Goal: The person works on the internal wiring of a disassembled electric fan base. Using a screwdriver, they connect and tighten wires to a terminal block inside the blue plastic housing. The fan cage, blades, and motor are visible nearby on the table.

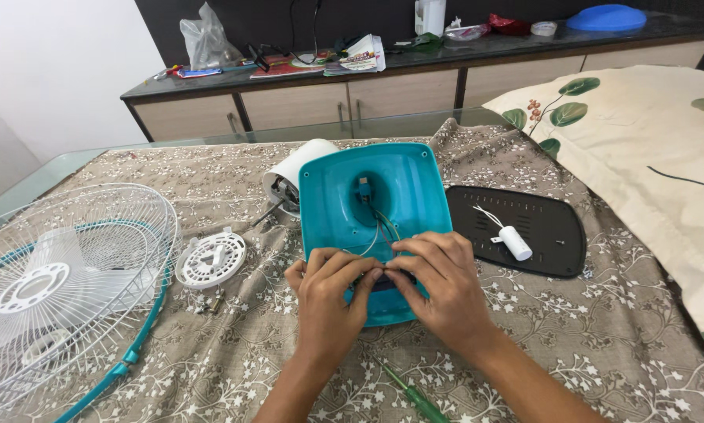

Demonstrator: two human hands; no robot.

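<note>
— Where's the fan base?
— Teal base (383, 196) lies open on the bench; my left hand (330, 294) and right hand (440, 283) both pinch its wires (379, 231). I'd go gently, no tugging.

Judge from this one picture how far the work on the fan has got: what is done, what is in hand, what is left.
Done: the wire guard lies aside, and the black base plate is off. In hand: the left hand and right hand work at wires inside the open teal base. Left: the white capacitor lies loose, and the green screwdriver lies unused.
</note>
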